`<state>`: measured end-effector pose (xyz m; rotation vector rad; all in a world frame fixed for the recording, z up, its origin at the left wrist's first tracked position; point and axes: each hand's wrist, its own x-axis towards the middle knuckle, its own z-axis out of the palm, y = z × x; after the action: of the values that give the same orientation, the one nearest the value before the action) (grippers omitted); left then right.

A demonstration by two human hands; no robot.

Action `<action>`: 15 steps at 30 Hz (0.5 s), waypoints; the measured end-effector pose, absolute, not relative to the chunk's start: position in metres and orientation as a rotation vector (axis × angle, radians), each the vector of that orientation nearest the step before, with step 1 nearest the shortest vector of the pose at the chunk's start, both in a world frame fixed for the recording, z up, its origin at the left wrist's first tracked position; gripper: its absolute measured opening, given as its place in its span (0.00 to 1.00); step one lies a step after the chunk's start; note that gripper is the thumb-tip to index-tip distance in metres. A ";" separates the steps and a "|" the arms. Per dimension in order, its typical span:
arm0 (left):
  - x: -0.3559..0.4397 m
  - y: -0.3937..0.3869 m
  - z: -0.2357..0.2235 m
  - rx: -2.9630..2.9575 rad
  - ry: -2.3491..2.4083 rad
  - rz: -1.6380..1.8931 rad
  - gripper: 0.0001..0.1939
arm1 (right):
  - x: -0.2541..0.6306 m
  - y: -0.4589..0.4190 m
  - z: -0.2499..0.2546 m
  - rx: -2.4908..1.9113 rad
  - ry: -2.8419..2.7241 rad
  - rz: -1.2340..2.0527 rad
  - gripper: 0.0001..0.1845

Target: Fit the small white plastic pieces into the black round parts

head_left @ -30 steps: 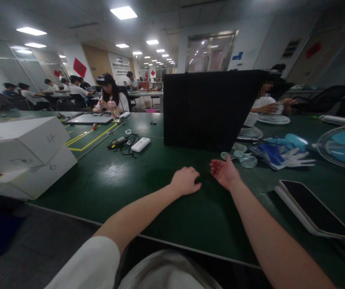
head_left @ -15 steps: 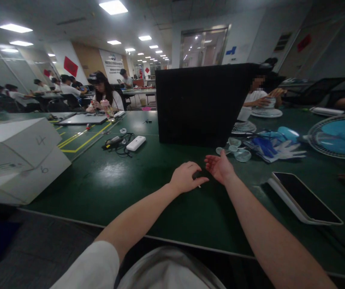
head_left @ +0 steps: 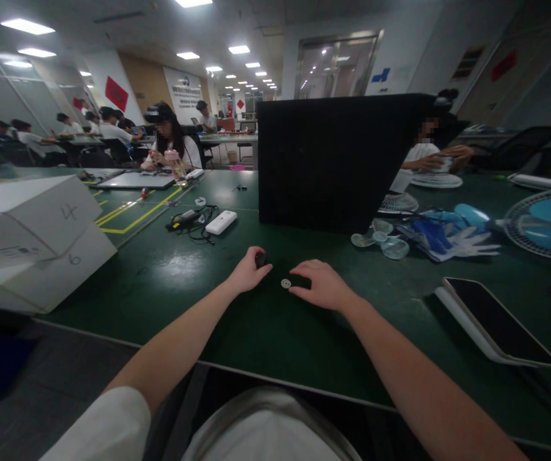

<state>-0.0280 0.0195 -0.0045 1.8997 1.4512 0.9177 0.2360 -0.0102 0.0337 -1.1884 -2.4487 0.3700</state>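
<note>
My left hand [head_left: 245, 270] is curled around a small dark rounded object [head_left: 261, 259] whose kind I cannot make out. Flat on the green table [head_left: 179, 282] lies a small pale round disc [head_left: 286, 283] with a darker middle, like a washer. My right hand [head_left: 322, 285] is just right of that disc, thumb and fingers apart in a C shape with nothing between them. Whether its thumb tip touches the disc I cannot tell.
Behind my hands stands a large black box-like panel [head_left: 333, 163]. To the left are white boxes [head_left: 40, 224], a white power bank [head_left: 221, 222] and a cable. On the right lie clear fan blades [head_left: 381, 240], gloves [head_left: 448, 240], a tablet [head_left: 501, 320] and a fan [head_left: 544, 221]. People sit beyond.
My left hand has moved left with the dark object. The right hand has turned palm down and moved left towards the pale disc, which now shows on the table.
</note>
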 end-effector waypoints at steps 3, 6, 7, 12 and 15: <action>-0.023 0.012 0.003 2.142 1.475 0.814 0.29 | 0.225 -0.012 0.025 -1.172 -2.509 0.293 0.22; -0.023 0.007 0.010 2.324 1.517 0.701 0.30 | 0.218 -0.011 0.019 -1.118 -2.552 0.280 0.15; -0.024 0.005 0.011 2.350 1.559 0.672 0.30 | 0.216 -0.011 0.018 -1.104 -2.558 0.277 0.13; -0.032 0.004 0.019 2.347 1.627 0.549 0.29 | 0.217 -0.011 0.021 -1.136 -2.489 0.257 0.09; -0.031 0.003 0.021 2.323 1.531 0.608 0.28 | 0.221 -0.012 0.028 -1.156 -2.353 0.241 0.09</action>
<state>-0.0306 0.0034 0.0209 2.3231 1.5306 0.6079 0.2212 -0.0124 0.0277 -1.1556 -2.3531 0.2410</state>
